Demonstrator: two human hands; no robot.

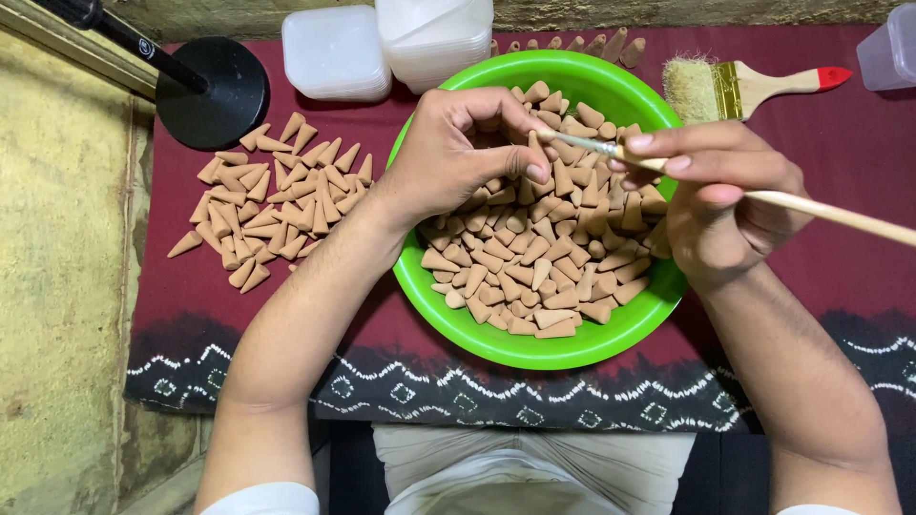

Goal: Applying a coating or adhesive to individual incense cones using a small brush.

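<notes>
Pinching a tan cone (536,145) in my left hand (453,153), my right hand (725,195) grips a thin brush (763,197); white plastic tubs (382,43) sit beyond.

Maroon cloth (840,277), green bowl (496,334), loose cones (272,195), flat brush (739,88), plastic tubs (336,52)

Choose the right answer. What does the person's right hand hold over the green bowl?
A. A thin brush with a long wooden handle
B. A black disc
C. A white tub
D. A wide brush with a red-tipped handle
A: the right hand grips a thin brush whose tip meets the cone pinched in the left hand above the bowl; the wide brush lies untouched on the cloth.
</notes>
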